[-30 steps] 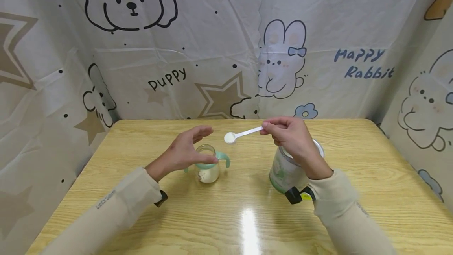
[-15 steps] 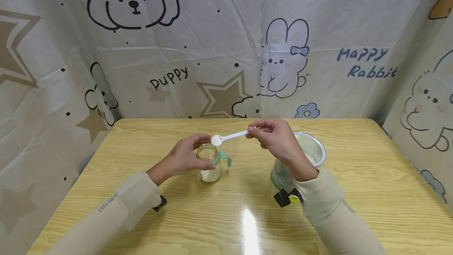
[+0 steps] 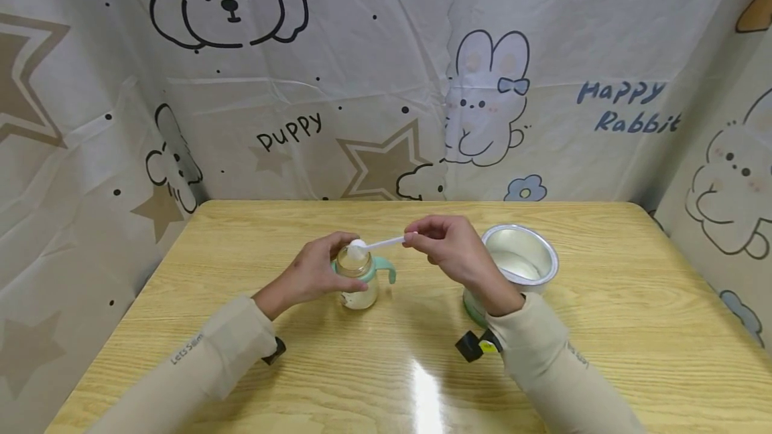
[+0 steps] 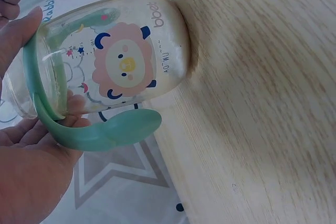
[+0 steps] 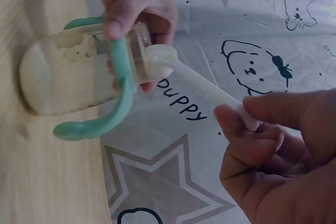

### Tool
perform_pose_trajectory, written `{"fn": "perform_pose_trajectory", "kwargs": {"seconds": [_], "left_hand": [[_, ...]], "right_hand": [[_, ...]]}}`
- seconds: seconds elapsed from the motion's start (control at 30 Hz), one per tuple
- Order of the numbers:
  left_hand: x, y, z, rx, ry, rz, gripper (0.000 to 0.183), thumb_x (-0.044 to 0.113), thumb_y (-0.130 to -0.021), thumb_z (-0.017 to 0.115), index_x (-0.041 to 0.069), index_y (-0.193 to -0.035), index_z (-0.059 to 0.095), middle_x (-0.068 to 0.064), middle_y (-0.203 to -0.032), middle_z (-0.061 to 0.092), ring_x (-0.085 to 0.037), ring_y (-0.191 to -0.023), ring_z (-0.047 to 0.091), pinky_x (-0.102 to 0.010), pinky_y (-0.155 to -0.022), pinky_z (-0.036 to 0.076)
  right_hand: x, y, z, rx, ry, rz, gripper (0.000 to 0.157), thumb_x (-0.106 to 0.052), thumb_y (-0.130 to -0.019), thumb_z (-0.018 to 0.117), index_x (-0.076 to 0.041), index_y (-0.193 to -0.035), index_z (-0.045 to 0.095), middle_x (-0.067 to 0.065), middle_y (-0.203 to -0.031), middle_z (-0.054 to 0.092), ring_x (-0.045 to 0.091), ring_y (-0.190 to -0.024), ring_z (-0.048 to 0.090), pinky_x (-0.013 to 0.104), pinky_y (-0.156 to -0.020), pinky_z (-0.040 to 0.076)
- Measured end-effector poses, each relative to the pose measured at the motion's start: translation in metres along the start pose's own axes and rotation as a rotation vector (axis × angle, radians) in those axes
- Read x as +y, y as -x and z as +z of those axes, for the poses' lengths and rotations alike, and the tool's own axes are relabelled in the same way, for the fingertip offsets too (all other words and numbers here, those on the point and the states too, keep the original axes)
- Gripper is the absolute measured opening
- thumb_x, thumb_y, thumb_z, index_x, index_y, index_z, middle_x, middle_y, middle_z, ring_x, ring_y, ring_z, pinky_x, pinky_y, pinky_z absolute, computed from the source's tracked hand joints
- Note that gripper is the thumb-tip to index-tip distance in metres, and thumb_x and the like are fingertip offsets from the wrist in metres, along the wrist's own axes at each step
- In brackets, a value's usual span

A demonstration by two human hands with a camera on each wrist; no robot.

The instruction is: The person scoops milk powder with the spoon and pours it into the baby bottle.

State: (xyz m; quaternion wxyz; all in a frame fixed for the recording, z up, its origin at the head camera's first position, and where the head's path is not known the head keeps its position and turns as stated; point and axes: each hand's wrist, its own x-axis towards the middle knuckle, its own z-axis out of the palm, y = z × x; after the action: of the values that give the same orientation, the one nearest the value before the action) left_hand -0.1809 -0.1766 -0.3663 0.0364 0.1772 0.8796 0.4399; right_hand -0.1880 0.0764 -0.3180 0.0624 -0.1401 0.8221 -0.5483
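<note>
A clear baby bottle [image 4: 126,56] with green handles and a pink animal print stands uncapped on the table, whitish powder low inside it. My left hand [image 3: 315,265] grips it round the neck, thumb on the near side. Between thumb and fingers my right hand [image 3: 446,246] pinches the handle end of a white measuring scoop [image 5: 202,87]. The scoop's bowl is tipped at the bottle's mouth, and powder shows in it in the right wrist view. Behind the right wrist is a metal-rimmed can [image 3: 521,240], lidless, with pale powder inside.
The wood-grain table [image 3: 338,380] ends at a printed cloth backdrop [image 3: 374,72] with cartoon animals, which also hangs at both sides. The can stands to the right of the bottle, partly covered by the right forearm.
My right hand has carried the scoop left from near the can to the bottle's mouth and tipped it. My left hand has closed round the bottle's neck.
</note>
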Motion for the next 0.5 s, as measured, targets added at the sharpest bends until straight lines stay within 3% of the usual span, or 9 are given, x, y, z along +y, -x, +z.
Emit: {"fn": "perform_pose_trajectory", "kwargs": {"seconds": [0.23, 0.5], "left_hand": [[0.0025, -0.0001, -0.0010, -0.007, -0.025, -0.013, 0.079, 0.020, -0.072, 0.092, 0.001, -0.138, 0.054, -0.013, -0.132, 0.061, -0.035, -0.129, 0.053, -0.053, -0.109, 0.043], [0.0019, -0.0002, -0.0010, -0.010, -0.039, -0.010, 0.078, 0.022, -0.072, 0.092, 0.001, -0.137, 0.054, -0.013, -0.134, 0.060, -0.036, -0.128, 0.053, -0.053, -0.108, 0.043]], "right_hand": [[0.0038, 0.0040, 0.0040, -0.034, 0.177, -0.138, 0.012, -0.009, -0.092, 0.070, -0.003, -0.100, 0.076, 0.000, -0.071, 0.061, 0.013, -0.061, 0.050, 0.024, -0.052, 0.043], [0.0033, 0.0053, 0.0049, -0.034, 0.247, -0.144, 0.013, -0.011, -0.092, 0.069, -0.004, -0.101, 0.076, -0.002, -0.066, 0.057, 0.012, -0.057, 0.047, 0.025, -0.050, 0.041]]}}
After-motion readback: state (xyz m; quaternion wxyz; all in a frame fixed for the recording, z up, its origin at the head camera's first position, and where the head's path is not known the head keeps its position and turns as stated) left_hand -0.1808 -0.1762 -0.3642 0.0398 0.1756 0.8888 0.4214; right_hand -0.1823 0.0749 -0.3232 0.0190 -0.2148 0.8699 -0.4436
